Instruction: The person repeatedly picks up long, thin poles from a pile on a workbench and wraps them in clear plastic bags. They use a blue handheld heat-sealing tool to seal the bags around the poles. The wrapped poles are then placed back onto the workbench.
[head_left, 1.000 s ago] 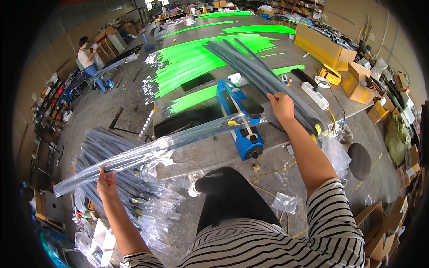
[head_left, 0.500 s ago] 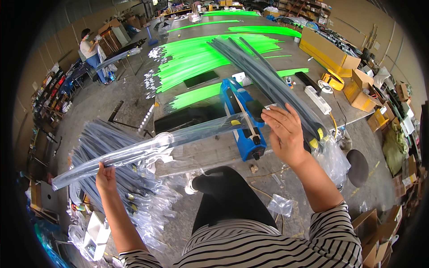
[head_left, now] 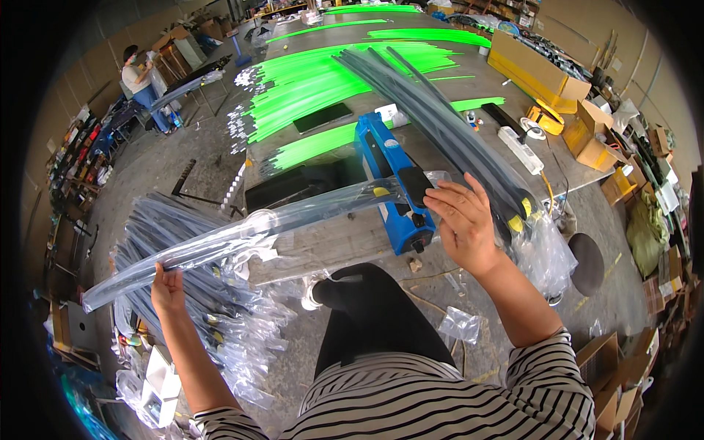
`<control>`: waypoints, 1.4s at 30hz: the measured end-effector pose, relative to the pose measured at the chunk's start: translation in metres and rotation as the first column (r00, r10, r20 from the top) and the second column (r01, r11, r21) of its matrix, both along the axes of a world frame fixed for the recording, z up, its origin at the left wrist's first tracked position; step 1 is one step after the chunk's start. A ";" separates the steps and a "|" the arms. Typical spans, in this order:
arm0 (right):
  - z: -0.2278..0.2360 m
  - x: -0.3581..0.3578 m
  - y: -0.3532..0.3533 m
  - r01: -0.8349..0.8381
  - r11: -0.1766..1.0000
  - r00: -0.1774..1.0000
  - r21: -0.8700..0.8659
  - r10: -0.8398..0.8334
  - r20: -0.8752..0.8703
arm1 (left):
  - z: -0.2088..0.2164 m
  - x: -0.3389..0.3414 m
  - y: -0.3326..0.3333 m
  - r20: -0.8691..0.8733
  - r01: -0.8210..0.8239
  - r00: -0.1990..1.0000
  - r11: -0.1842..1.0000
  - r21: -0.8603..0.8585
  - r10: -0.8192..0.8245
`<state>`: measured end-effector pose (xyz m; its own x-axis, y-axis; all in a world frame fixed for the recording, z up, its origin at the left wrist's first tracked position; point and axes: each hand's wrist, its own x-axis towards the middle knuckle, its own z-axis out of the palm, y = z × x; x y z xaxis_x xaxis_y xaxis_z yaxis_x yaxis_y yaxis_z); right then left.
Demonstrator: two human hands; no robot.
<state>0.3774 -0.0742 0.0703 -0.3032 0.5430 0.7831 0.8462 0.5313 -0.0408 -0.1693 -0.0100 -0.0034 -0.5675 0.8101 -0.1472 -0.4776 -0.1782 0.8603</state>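
My left hand (head_left: 169, 287) is closed on the left end of a long clear plastic sleeve (head_left: 308, 215) with dark slender rods inside. The sleeve slants up to the right, and its right end passes under the pressing arm of a blue hand-operated bag sealer (head_left: 405, 231) on the table's near edge. That arm is down across the sleeve. My right hand (head_left: 463, 224) has its fingers stretched out, the tips touching the black handle pad (head_left: 414, 186) of the sealer arm. A small yellow label (head_left: 380, 191) shows inside the sleeve near the sealer.
A pile of sleeved rods (head_left: 209, 282) lies at my lower left. More sleeved rods (head_left: 447, 121) lie on the table beyond the sealer, near bright green rods (head_left: 315, 84). A white power strip (head_left: 521, 149) and cardboard boxes (head_left: 535, 70) stand right. Another person (head_left: 139, 81) stands far left.
The sealer's arm has come down onto the sleeve, with my right fingertips on its handle. My left hand still holds the sleeve. The view has shifted slightly.
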 end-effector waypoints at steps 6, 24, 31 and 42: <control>-0.027 -0.002 0.004 -0.018 0.998 0.997 0.053 0.022 -0.077 | -0.015 -0.029 0.005 -0.024 0.130 0.991 0.990 0.058 -0.129; -0.036 -0.005 0.007 -0.003 0.993 0.993 0.120 0.017 -0.118 | -0.016 -0.033 0.007 0.012 0.099 0.995 0.993 0.059 -0.100; -0.012 -0.003 -0.013 0.089 0.986 0.970 0.140 -0.054 -0.238 | -0.007 -0.016 -0.001 0.043 0.022 0.999 0.999 0.040 -0.024; 0.023 -0.034 -0.067 -0.186 0.980 0.975 0.063 0.192 -0.108 | -0.005 -0.082 -0.082 0.020 0.047 0.999 0.988 0.146 -0.051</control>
